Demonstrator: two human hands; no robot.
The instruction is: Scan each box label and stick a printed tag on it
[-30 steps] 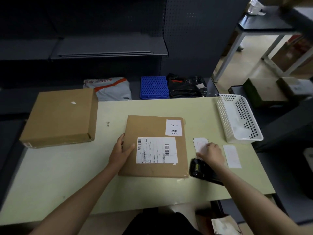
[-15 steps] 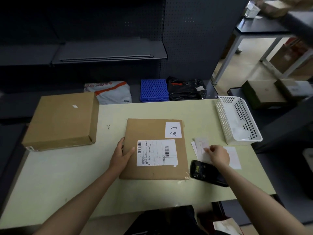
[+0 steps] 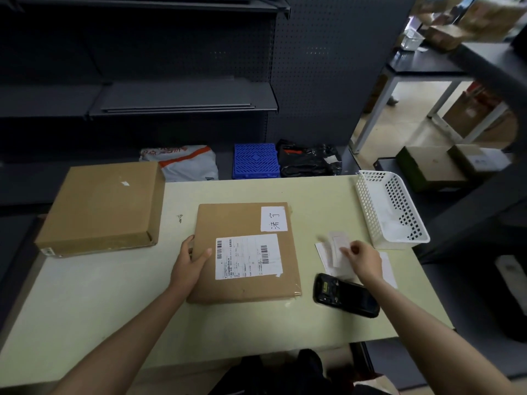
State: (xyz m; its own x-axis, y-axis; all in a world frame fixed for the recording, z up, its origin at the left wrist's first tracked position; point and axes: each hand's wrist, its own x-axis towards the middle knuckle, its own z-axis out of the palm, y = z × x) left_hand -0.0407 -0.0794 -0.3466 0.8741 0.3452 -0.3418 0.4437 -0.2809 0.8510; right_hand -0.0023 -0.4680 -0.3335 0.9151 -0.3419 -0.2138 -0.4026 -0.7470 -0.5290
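A flat brown box [image 3: 245, 218] lies at the table's middle, carrying a white shipping label [image 3: 248, 256] with barcodes and a white tag [image 3: 274, 218] with handwriting at its far right corner. My left hand [image 3: 190, 265] grips the box's left edge, thumb on top. To the right, my right hand [image 3: 362, 259] pinches a blurred white tag [image 3: 338, 248] lifted off the paper slips [image 3: 328, 259] on the table. A black handheld scanner [image 3: 345, 295] lies just below that hand.
A second, thicker brown box [image 3: 102, 208] sits at the table's far left. A white perforated basket [image 3: 390, 212] stands at the right edge. Behind the table are a grey parcel bag [image 3: 185, 163], a blue crate [image 3: 255, 161], a black bag [image 3: 309, 161] and dark shelving.
My right hand shifted right off the slip by the scanner and lifted a white tag from the table. My left hand and the box stayed put.
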